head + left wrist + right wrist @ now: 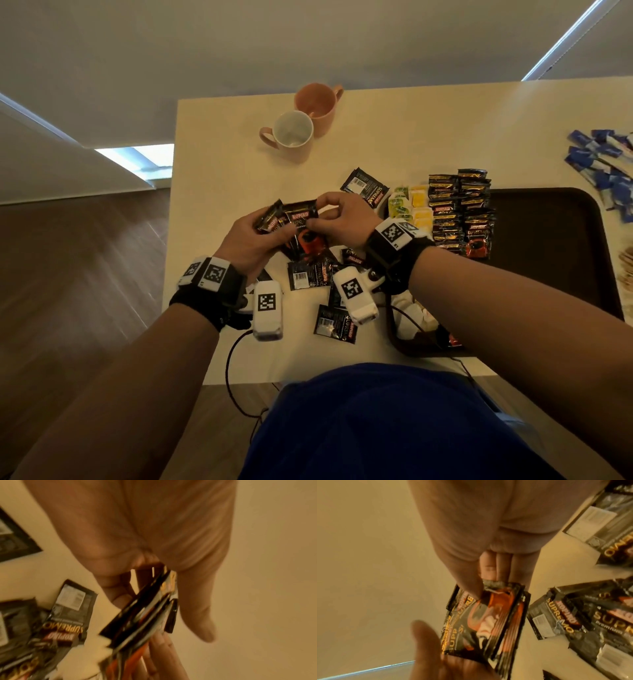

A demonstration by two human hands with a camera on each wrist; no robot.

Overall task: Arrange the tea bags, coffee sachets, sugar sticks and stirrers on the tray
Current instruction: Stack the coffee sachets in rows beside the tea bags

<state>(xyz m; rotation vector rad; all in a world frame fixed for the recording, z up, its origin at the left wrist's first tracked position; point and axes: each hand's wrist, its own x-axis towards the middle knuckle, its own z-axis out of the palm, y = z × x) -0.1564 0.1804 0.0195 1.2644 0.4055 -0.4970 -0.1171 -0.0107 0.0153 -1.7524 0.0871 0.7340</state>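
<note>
Both hands hold a stack of coffee sachets [297, 224] above the table [219, 164]: left hand [248, 240] curled round it, right hand [346, 216] pinching its top edge. Only the head view shows the tray [548, 219]; left wrist view shows the stack edge-on.

The tray [589, 219] lies at the right, with coffee sachets [460, 212] and tea bags [409, 207] on its left part. Two mugs [301, 120] stand far; sugar sticks [603, 164] far right.
</note>
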